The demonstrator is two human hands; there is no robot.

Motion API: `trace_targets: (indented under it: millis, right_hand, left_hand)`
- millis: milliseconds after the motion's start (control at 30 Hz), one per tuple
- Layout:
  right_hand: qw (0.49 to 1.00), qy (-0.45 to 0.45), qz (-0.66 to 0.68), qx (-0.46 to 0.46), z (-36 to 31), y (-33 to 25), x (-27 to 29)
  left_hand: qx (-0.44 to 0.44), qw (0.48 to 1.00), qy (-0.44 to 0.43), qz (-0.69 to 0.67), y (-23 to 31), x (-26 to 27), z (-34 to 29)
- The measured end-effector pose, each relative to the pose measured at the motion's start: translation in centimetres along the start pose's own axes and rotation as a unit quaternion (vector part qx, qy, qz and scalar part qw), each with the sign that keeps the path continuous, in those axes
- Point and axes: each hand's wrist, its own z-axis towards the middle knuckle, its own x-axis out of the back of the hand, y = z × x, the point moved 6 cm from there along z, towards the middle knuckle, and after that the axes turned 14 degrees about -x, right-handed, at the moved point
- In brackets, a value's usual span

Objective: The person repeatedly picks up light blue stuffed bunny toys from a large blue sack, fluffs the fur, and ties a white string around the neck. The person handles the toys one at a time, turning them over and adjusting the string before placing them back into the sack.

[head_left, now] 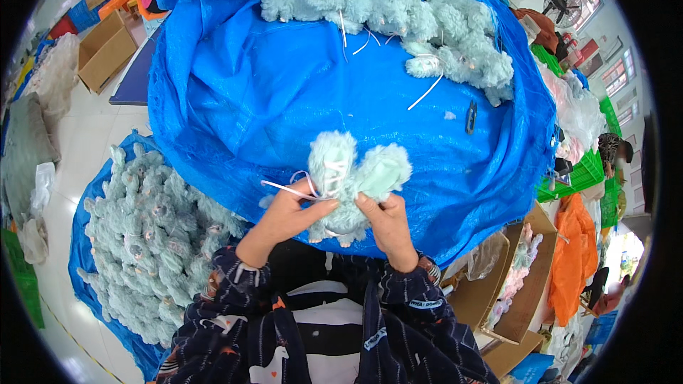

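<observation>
A pale mint-green plush toy (346, 192) with two long fluffy ears is held between both my hands at the near edge of a blue tarp (284, 92). My left hand (288, 210) is closed on its left side, thumb pressed into the fur. A thin whitish ribbon (284, 188) sticks out past those fingers, and white lacing crosses the left ear. My right hand (388, 220) grips the toy's other side, thumb on the front. The fingers behind the toy are hidden.
Several similar plush toys (377, 0) with loose ribbons line the tarp's far edge. A small dark tool (471, 117) lies at right. A large heap of plush toys (149, 242) is on the floor at left. Cardboard boxes (107, 53) and a green crate (580, 174) stand around.
</observation>
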Motion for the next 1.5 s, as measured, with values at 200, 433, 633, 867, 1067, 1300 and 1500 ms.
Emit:
trace_targets:
  millis: [200, 433, 633, 867, 1067, 1300, 1500]
  right_hand:
    - [0.994, -0.08, -0.081, 0.006, -0.7, -0.6, -1.2]
    - [0.945, -0.071, -0.31, 0.082, -0.8, 0.4, -3.7]
    - [0.97, -0.034, -0.232, 0.056, -0.9, -0.2, -3.3]
    - [0.975, -0.044, -0.21, 0.063, -1.1, 0.5, -3.5]
    - [0.94, -0.004, -0.299, 0.162, -1.9, -0.1, -4.6]
    - [0.921, 0.026, -0.323, 0.216, -2.3, -2.1, -4.6]
    - [0.87, 0.177, -0.382, 0.258, -2.6, -5.5, -3.0]
  left_hand:
    - [-0.147, 0.962, 0.069, 0.22, 2.2, 0.2, 0.1]
    - [-0.123, 0.981, 0.136, 0.066, 0.7, 0.6, -0.4]
    - [-0.13, 0.967, 0.213, 0.041, 0.1, 1.5, -1.1]
    - [-0.168, 0.957, 0.235, -0.03, -0.3, 0.0, -1.3]
    - [-0.191, 0.947, 0.255, -0.043, -0.4, 0.1, -1.8]
    - [-0.146, 0.954, 0.26, 0.026, -0.8, 0.7, -1.5]
    - [-0.139, 0.979, 0.15, 0.007, 0.1, -0.9, -2.0]
